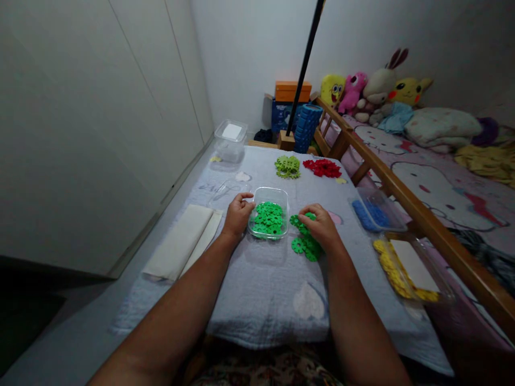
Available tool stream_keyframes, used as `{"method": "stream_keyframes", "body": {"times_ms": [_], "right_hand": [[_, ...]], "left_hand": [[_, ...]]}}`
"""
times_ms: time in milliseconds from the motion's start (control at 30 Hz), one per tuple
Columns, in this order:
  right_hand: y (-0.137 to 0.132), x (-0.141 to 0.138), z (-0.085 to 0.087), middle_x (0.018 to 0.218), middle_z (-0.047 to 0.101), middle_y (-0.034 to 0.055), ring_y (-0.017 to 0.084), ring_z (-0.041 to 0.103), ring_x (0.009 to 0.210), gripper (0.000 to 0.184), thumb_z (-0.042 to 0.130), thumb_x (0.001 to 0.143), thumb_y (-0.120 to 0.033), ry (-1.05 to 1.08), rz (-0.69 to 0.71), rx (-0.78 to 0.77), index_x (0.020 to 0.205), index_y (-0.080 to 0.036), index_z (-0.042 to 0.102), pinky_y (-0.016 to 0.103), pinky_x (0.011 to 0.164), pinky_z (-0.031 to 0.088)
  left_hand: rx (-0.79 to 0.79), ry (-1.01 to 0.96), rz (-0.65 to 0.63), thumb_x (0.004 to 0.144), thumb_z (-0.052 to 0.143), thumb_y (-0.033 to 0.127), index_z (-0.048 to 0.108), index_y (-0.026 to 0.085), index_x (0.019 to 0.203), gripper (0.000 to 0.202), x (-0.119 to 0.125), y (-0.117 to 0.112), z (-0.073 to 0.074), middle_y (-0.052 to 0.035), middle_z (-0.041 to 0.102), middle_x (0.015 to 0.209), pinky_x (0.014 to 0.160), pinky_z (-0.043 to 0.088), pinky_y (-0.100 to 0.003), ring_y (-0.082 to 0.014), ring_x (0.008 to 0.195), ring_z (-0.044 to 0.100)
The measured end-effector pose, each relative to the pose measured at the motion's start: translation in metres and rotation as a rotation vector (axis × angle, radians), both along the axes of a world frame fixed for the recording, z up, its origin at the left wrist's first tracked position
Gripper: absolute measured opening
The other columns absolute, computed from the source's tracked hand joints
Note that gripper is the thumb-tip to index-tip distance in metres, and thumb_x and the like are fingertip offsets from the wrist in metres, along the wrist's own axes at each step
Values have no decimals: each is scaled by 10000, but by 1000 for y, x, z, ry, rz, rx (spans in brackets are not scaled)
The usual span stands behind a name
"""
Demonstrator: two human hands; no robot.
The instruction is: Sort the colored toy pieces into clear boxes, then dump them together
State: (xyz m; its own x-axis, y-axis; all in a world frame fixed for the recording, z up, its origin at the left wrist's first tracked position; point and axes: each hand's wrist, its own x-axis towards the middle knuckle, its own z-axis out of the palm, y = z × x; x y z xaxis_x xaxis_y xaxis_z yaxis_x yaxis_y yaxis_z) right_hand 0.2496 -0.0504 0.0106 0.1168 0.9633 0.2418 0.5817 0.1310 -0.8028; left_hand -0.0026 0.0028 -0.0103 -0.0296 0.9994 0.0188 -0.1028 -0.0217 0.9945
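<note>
A clear plastic box [281, 194] holding several dark green flower-shaped pieces [267, 219] stands on a pale blue blanket [261, 279]. My left hand [238, 213] grips the box's left edge, fingers curled on the rim. My right hand [322, 226] rests on a small loose heap of the same green pieces [302, 245] just right of the box, fingers closed over some of them.
Further back lie a lime green pile [287, 166] and a red pile [323, 168]. A box of blue pieces [372, 212] and a box of yellow pieces [402, 271] sit at the right by a wooden bed rail [422, 214]. A folded cloth [183, 241] lies left; an empty clear box [230, 139] stands behind.
</note>
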Motion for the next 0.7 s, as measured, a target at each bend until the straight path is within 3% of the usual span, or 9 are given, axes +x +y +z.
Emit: {"method": "stream_keyframes", "body": {"times_ms": [133, 233, 467, 600, 700], "right_hand": [[-3, -9, 7, 787, 668, 8, 220, 622, 825, 183, 679, 774, -414, 225, -140, 125, 748, -232, 683, 374, 852, 482], [-6, -21, 10, 797, 683, 3, 213, 626, 822, 185, 689, 802, -417, 294, -170, 203, 791, -232, 690, 367, 850, 484], [-16, -52, 9, 975, 703, 43, 260, 618, 1057, 73, 684, 863, -303, 52, -7, 304, 812, -260, 712, 444, 1025, 448], [-18, -64, 4, 1273, 695, 69, 303, 541, 1291, 65, 702, 854, -234, -67, 14, 228, 827, -272, 746, 529, 1155, 364], [-16, -67, 0, 1362, 674, 64, 321, 493, 1359, 72, 714, 850, -223, -105, 9, 192, 831, -277, 758, 569, 1189, 330]], "left_hand": [[7, 8, 13, 686, 688, 379, 636, 179, 1030, 401, 0, 0, 1, 106, 394, 565, 518, 259, -230, -103, 513, 338], [3, 11, 11, 684, 688, 378, 634, 175, 1035, 410, 1, 0, 2, 107, 395, 561, 515, 256, -233, -103, 512, 331], [3, 2, 0, 690, 693, 380, 628, 181, 1032, 401, 0, 0, 1, 110, 383, 557, 514, 253, -229, -102, 510, 322], [-1, -6, -1, 692, 694, 376, 625, 184, 1033, 398, 1, -1, 2, 110, 381, 555, 511, 247, -228, -102, 508, 321], [-4, -10, -1, 682, 694, 369, 624, 180, 1027, 400, 1, -2, 4, 112, 382, 553, 504, 242, -231, -101, 504, 316]]}}
